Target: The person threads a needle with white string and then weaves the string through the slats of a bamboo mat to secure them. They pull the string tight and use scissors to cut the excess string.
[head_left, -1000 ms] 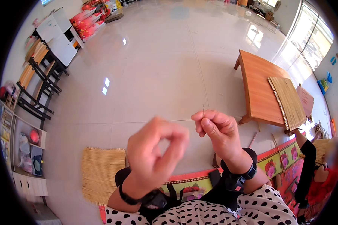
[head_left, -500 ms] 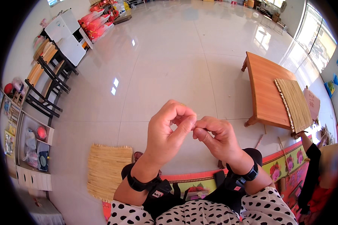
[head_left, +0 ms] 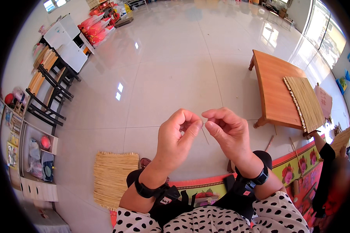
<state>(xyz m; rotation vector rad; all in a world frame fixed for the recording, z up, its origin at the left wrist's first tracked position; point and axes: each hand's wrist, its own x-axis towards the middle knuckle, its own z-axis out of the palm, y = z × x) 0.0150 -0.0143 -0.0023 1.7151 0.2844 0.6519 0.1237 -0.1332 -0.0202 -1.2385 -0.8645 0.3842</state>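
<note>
Held up in front of me, my left hand (head_left: 179, 134) pinches a thin, pale brownish strand (head_left: 205, 136) between thumb and forefinger. Its free end hangs down in the gap between my hands; whether it is thread or straw I cannot tell. Close beside it is my right hand (head_left: 231, 132), its thumb and forefinger apart and the other fingers curled. Nothing shows between those right fingertips. Below and to the left, a woven straw mat (head_left: 116, 178) lies on the floor near my foot.
On the right stands a low wooden table (head_left: 276, 89) with another straw mat (head_left: 305, 104) across it. A person in dark clothing sits at the far right, one hand (head_left: 310, 134) by that mat's edge. A flowered floor mat (head_left: 287, 174) lies beneath me. Chairs (head_left: 46, 103) and shelves line the left wall.
My hands have drawn slightly apart from touching fingertips. My right thumb and forefinger have spread, and the thin strand now shows hanging from my left fingertips.
</note>
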